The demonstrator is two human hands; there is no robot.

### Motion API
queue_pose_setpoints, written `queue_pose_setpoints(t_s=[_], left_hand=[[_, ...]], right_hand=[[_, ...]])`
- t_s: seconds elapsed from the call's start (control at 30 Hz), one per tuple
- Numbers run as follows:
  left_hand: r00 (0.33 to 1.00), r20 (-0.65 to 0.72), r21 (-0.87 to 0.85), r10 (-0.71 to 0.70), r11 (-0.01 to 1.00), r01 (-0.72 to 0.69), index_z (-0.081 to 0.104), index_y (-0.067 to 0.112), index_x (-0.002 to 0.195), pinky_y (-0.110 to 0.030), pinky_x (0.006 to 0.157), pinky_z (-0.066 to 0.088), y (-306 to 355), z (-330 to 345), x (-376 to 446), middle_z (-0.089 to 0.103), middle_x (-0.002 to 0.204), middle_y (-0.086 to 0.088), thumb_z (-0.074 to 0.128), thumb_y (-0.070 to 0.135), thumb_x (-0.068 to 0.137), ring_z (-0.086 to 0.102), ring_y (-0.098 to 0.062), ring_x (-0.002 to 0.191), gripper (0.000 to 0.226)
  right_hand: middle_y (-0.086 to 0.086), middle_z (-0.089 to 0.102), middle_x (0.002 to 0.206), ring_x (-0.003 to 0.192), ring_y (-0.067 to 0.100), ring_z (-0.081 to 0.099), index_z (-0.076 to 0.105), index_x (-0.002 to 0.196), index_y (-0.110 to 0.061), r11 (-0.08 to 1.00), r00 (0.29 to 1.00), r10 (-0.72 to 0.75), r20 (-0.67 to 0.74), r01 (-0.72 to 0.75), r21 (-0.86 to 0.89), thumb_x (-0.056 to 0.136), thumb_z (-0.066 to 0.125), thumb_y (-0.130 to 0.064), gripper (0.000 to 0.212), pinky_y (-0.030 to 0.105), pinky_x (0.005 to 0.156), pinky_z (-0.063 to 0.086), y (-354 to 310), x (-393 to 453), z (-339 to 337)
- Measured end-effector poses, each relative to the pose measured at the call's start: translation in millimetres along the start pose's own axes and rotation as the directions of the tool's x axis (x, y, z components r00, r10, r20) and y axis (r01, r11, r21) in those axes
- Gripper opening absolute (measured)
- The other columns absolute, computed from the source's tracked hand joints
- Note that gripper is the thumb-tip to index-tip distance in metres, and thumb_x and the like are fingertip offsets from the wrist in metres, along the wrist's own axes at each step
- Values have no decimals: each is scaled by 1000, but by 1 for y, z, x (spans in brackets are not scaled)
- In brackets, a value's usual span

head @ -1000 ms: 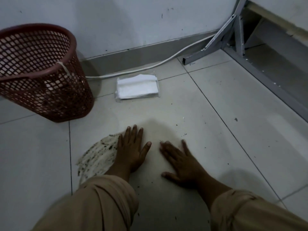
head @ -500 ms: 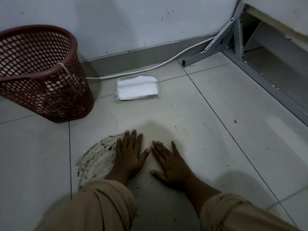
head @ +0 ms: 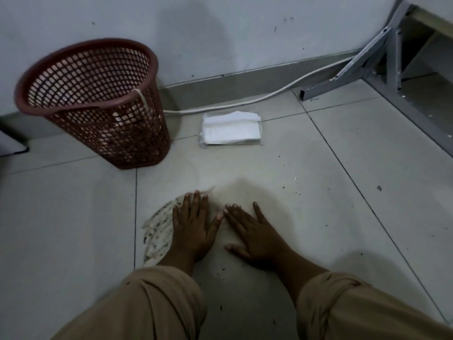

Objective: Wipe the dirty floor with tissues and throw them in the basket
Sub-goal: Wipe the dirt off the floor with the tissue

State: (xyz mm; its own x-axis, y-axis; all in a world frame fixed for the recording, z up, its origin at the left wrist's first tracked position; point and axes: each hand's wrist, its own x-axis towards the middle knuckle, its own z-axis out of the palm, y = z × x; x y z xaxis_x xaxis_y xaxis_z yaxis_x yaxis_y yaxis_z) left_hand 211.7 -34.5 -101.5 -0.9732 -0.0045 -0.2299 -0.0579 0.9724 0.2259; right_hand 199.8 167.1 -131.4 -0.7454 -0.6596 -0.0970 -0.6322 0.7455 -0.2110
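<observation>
Right hand point(head: 255, 235) slid closer to left hand point(head: 193, 227) | both spread flat; left presses dirty tissue point(head: 159, 229) | no readable writing

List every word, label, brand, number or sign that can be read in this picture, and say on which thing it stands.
None can be read.
Tissue pack: white, no print visible.
Red basket: plain mesh, no label.
Wall: only small dark marks, not letters.
Dirty tissue: only dark specks.

Speckled dirty tissue point(head: 159, 227) flat on floor, clean tissue stack point(head: 230, 130) beyond — red mesh basket point(head: 98, 104) upright.
</observation>
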Motion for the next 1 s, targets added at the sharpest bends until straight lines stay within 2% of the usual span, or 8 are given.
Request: queue_pose_setpoints(t_s=[0.17, 0.3, 0.43, 0.53, 0.7, 0.8, 0.9, 1.0], left_hand=[[999, 36, -26, -6, 1000, 7, -12, 26, 154, -45, 118, -18, -3, 5, -9, -24, 161, 0, -2, 69, 89, -29, -17, 145, 79], [999, 25, -68, 30, 997, -29, -10, 27, 154, -45, 118, -17, 7, 12, -13, -24, 160, 3, 2, 68, 88, -27, -15, 146, 79], [993, 34, -9, 110, 994, -110, -16, 27, 152, -47, 118, -16, 13, 20, -16, -27, 159, 2, -8, 71, 83, -26, -17, 147, 83], [992, 48, -26, 113, 993, -112, -21, 28, 149, -45, 117, -19, 18, 21, -13, -30, 157, 3, -6, 74, 85, -28, -16, 145, 81], [994, 21, -60, 108, 993, -106, -11, 27, 154, -46, 118, -18, 36, 18, -7, -25, 160, 3, -9, 75, 77, -28, -14, 145, 90], [991, 18, -80, 136, 988, -134, -12, 28, 153, -48, 117, -17, 39, 19, -8, -24, 160, 3, -11, 79, 75, -28, -16, 146, 94], [990, 31, -39, 137, 990, -136, -17, 29, 152, -49, 116, -20, 37, 21, -10, -28, 159, 2, -12, 81, 74, -34, -18, 143, 94], [990, 50, -26, 131, 991, -130, -18, 30, 151, -50, 114, -23, 41, 22, -5, -33, 157, 3, -12, 82, 73, -39, -18, 140, 94]], right_hand=[[-1, -6, 162, 150, 14, -8, -1, 155, -18, 979, 980, 196, -38, -194, 57, 94, 14, -67, 80, 51, 119, -14, 1, 18, -11], [5, 10, 163, 150, 19, -3, 7, 155, -16, 997, 999, 20, -44, -16, 77, 94, 20, -55, 73, 51, 119, -9, -25, 15, -3], [1, 5, 164, 151, 15, -4, 0, 156, -19, 989, 990, -143, 6, 142, 31, 95, 21, -69, 82, 52, 119, -8, -10, -30, 10], [-3, 1, 164, 151, 12, -4, -2, 155, -22, 994, 994, -108, 20, 109, -18, 94, 22, -71, 82, 53, 118, -12, 12, -44, 2], [-1, -6, 162, 151, 16, -4, 2, 155, -19, 989, 989, 148, 7, -148, -6, 93, 14, -61, 76, 53, 118, -15, 0, -11, -17], [1, -1, 164, 151, 16, -7, 0, 155, -20, 997, 998, 52, 42, -55, 53, 97, 27, -50, 71, 49, 118, -17, -15, -16, -8], [-2, -5, 164, 150, 14, -12, -7, 155, -24, 993, 986, -114, 119, 114, 8, 98, 22, -63, 74, 46, 117, -19, 0, -48, -1], [-7, -11, 163, 149, 10, -13, -13, 153, -29, 998, 992, -62, 112, 63, -4, 96, 16, -67, 74, 48, 117, -18, 34, -73, -8]])
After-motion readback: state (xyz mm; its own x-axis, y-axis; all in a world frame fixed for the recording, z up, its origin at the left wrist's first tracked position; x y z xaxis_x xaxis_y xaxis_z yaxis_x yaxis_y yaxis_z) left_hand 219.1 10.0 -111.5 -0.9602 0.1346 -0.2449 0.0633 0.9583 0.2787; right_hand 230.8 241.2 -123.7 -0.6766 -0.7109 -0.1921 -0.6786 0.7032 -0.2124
